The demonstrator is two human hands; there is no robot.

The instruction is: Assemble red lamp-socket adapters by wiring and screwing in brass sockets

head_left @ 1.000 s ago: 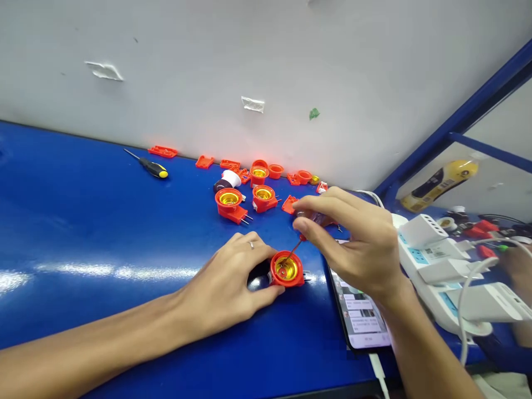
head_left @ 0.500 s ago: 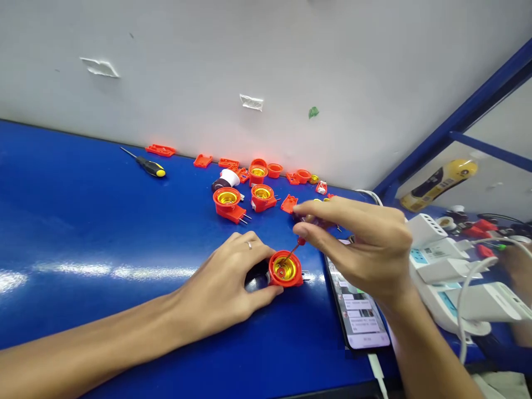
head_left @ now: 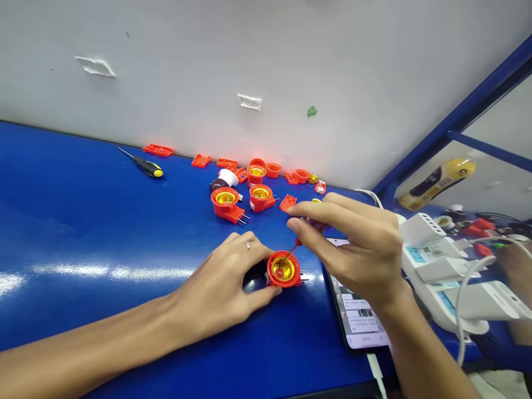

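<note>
My left hand [head_left: 226, 282] grips an orange lamp socket [head_left: 284, 269] with a brass threaded inside, holding it against the blue table [head_left: 103, 233]. My right hand [head_left: 353, 244] pinches a small red-handled screwdriver [head_left: 294, 248] whose thin shaft points down into the socket's middle. Two metal plug pins stick out of the socket toward the right. A ring shows on one finger of my left hand.
Several more orange sockets [head_left: 226, 200] and loose orange parts [head_left: 266, 169] lie near the wall. A black-and-yellow screwdriver [head_left: 145, 166] rests at the back left. A phone [head_left: 361, 321] and white power strips [head_left: 440, 260] lie right of my hands. Another person's hand [head_left: 515, 260] is at the far right.
My right hand has turned slightly on the screwdriver, its fingers shifting; the view has drifted a little. The left hand and socket have stayed in place.
</note>
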